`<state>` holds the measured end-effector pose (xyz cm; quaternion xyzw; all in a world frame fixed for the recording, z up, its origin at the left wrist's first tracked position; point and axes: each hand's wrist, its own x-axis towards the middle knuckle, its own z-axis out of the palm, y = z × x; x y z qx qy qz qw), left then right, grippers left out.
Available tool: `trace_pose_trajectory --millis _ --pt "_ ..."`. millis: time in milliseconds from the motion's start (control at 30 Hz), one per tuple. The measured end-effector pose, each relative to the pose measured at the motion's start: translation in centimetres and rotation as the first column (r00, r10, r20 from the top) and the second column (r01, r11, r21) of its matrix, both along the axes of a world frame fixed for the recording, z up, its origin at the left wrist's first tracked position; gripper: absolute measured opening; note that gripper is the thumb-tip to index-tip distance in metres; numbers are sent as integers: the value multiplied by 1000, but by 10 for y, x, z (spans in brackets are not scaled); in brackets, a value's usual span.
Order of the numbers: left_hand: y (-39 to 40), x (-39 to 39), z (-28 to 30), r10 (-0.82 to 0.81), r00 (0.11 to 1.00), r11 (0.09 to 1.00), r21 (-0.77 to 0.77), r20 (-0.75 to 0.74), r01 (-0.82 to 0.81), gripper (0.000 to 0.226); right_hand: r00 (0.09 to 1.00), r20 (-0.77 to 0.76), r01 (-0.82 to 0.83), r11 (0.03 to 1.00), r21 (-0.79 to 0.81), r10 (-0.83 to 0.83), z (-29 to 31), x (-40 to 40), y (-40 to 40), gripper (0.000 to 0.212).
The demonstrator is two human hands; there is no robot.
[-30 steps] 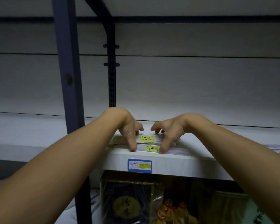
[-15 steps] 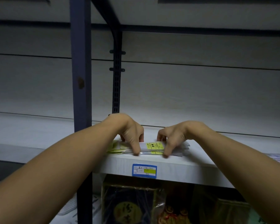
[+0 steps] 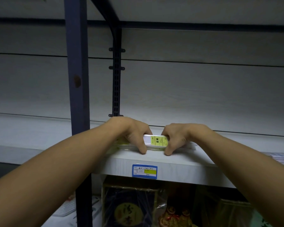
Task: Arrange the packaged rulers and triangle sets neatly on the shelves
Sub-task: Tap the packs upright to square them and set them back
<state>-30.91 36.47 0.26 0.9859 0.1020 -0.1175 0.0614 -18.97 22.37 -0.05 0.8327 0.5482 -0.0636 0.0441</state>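
A small stack of clear packaged rulers (image 3: pixel 156 142) with a yellow-green label lies along the front edge of the white shelf (image 3: pixel 179 167). My left hand (image 3: pixel 134 133) grips the stack left of the label, thumb down at its front edge. My right hand (image 3: pixel 175 136) grips it right of the label in the same way. The label side tilts up toward me. The ends of the stack are partly hidden behind my hands and forearms.
A blue price tag (image 3: pixel 144 171) is stuck on the shelf's front lip. A dark blue upright post (image 3: pixel 76 79) stands at the left. More packaged items (image 3: pixel 279 158) lie at the far right of the shelf. Wrapped goods (image 3: pixel 131 208) fill the shelf below.
The spread packs have been drawn together into one stack, and my hands have closed in on it from both sides. The label side now tilts up toward me.
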Motion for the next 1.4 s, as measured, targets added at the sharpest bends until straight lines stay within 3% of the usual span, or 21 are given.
trace_pose_trajectory --millis 100,267,400,567,733,833,967,1067,1167,1267,1400 --pt "3 4 -1 -53 995 998 45 81 50 41 999 45 -6 999 54 3 0 2 -1 33" --pt "6 8 0 -84 982 993 99 170 68 46 1000 -6 26 994 106 -26 5 5 -5 35" --pt "6 12 3 14 990 996 80 137 -25 40 999 7 46 990 133 -47 6 8 -4 34" --pt "7 17 -1 19 993 992 119 117 -33 42 996 -80 39 999 33 -36 10 5 -3 49" --pt "3 15 0 49 992 997 52 113 -55 43 997 -28 75 992 105 -72 9 1 -3 54" --pt "-1 15 3 -3 978 995 103 210 -19 37 995 15 91 984 155 -94 12 2 -3 51" --pt "-8 16 1 -28 973 978 209 230 -21 25 993 85 64 983 173 -79 8 -3 4 51" --pt "-9 17 -4 -60 954 948 315 295 -38 20 996 35 72 980 183 -80 3 -8 8 35" --pt "-9 17 -5 -34 959 972 234 282 -34 29 992 47 105 973 203 -117 -2 -9 9 23" --pt "-9 14 -4 -24 970 986 166 241 -17 35 987 123 75 968 240 -107 -7 -11 9 30" --pt "-12 9 0 -54 968 988 155 247 16 34 992 88 55 951 305 -85 -8 -13 8 37"
